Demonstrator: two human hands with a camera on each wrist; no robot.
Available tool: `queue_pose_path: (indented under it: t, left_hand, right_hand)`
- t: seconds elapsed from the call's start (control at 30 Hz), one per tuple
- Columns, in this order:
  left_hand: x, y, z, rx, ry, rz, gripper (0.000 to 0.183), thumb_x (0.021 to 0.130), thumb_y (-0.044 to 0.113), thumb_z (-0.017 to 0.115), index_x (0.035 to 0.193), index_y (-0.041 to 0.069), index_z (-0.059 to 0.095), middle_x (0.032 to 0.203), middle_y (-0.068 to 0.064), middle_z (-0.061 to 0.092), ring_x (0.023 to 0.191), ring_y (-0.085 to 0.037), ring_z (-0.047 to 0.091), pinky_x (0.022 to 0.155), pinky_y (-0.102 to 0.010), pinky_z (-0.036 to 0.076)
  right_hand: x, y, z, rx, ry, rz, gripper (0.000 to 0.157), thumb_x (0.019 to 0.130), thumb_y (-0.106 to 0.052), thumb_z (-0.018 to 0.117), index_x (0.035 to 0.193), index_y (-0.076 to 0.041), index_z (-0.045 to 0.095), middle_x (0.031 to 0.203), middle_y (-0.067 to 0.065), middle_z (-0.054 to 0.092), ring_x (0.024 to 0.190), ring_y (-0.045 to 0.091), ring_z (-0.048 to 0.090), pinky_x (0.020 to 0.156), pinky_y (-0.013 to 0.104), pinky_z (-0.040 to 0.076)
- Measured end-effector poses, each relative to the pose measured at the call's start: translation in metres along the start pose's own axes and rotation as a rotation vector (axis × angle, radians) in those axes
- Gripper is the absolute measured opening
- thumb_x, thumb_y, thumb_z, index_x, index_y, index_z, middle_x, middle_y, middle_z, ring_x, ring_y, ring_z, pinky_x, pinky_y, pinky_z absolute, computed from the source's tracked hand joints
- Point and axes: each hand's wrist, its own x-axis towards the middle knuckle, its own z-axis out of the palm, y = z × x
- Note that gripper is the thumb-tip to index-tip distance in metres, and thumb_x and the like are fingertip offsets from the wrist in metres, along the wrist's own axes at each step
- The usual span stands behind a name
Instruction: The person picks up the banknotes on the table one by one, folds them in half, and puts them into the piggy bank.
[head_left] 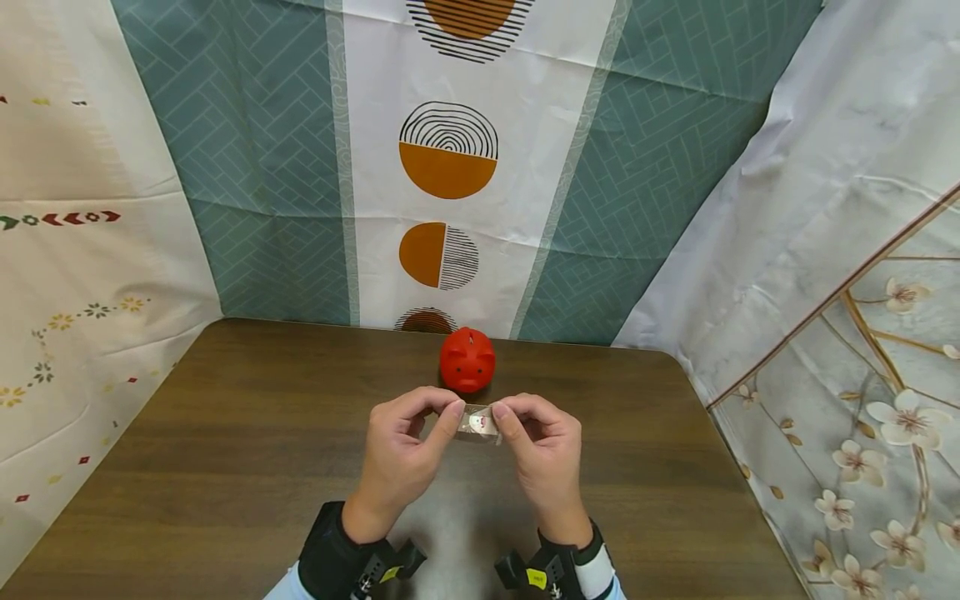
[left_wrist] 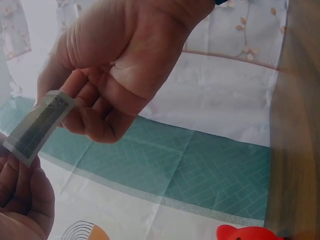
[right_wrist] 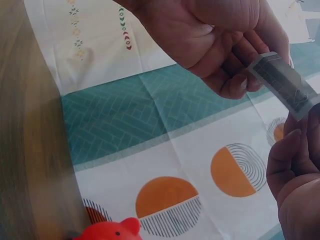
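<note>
Between both hands, above the table, is a small flat clear plastic packet (head_left: 477, 423). From the head view it looks pale with a small red mark on its face; the left wrist view shows the packet (left_wrist: 39, 126) with a dark grey back inside a clear border. My left hand (head_left: 405, 454) pinches its left end between thumb and forefinger. The opposite end is pinched likewise by my right hand (head_left: 547, 458). Just beyond the fingertips, a red piggy bank (head_left: 467, 362) stands upright on the table, snout facing me.
The brown wooden table (head_left: 247, 442) stretches out on both sides of my arms. Behind its far edge hangs a teal and white cloth (head_left: 277, 167) with orange half circles. A flowered curtain (head_left: 847, 467) borders the right side, a cream patterned cloth (head_left: 90, 358) the left.
</note>
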Motion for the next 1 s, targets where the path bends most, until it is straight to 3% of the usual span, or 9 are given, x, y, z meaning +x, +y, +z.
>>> queue_pose_path:
  t: [0.23, 0.43, 0.73, 0.87, 1.0]
  left_hand:
    - [0.0010, 0.0006, -0.0022, -0.028, -0.004, -0.040, 0.015, 0.090, -0.011, 0.069, 0.101, -0.002, 0.072, 0.082, -0.016, 0.069, 0.073, -0.014, 0.060, 0.074, -0.021, 0.060]
    - [0.0012, 0.0021, -0.0043, 0.006, 0.026, -0.105, 0.013, 0.091, -0.008, 0.070, 0.101, 0.000, 0.073, 0.085, -0.011, 0.070, 0.076, -0.013, 0.061, 0.075, -0.021, 0.059]
    - [0.0010, 0.0015, -0.0033, -0.063, -0.066, -0.117, 0.022, 0.092, -0.010, 0.067, 0.112, -0.002, 0.068, 0.082, -0.012, 0.068, 0.073, -0.013, 0.061, 0.069, -0.022, 0.057]
    - [0.0010, 0.0009, -0.0032, -0.037, -0.071, -0.108, 0.016, 0.092, -0.007, 0.069, 0.105, 0.001, 0.073, 0.081, -0.011, 0.071, 0.072, -0.013, 0.061, 0.070, -0.024, 0.058]
    - [0.0016, 0.0020, -0.0040, -0.029, -0.041, -0.115, 0.015, 0.092, -0.008, 0.068, 0.101, 0.003, 0.074, 0.081, -0.010, 0.070, 0.070, -0.013, 0.059, 0.063, -0.024, 0.055]
  right_hand:
    - [-0.0003, 0.0004, -0.0011, -0.084, 0.076, 0.023, 0.009, 0.096, 0.006, 0.063, 0.100, 0.008, 0.071, 0.086, -0.010, 0.072, 0.068, 0.010, 0.058, 0.056, 0.024, 0.052]
    - [-0.0005, 0.0010, -0.0006, -0.059, 0.072, 0.021, 0.011, 0.095, 0.007, 0.064, 0.105, 0.009, 0.069, 0.088, -0.009, 0.072, 0.067, 0.011, 0.056, 0.055, 0.023, 0.051]
    - [-0.0004, 0.0012, 0.0009, -0.111, 0.109, -0.018, 0.014, 0.092, 0.010, 0.067, 0.105, 0.006, 0.071, 0.087, -0.009, 0.072, 0.066, 0.011, 0.057, 0.057, 0.023, 0.054]
    - [-0.0014, 0.0034, 0.0013, -0.116, 0.072, -0.084, 0.018, 0.090, 0.013, 0.067, 0.105, 0.004, 0.071, 0.088, -0.003, 0.072, 0.067, 0.012, 0.059, 0.058, 0.022, 0.055]
    - [0.0022, 0.0074, -0.0034, -0.037, -0.091, -0.228, 0.028, 0.086, 0.017, 0.067, 0.110, 0.003, 0.070, 0.091, 0.009, 0.070, 0.075, 0.017, 0.060, 0.064, 0.024, 0.057]
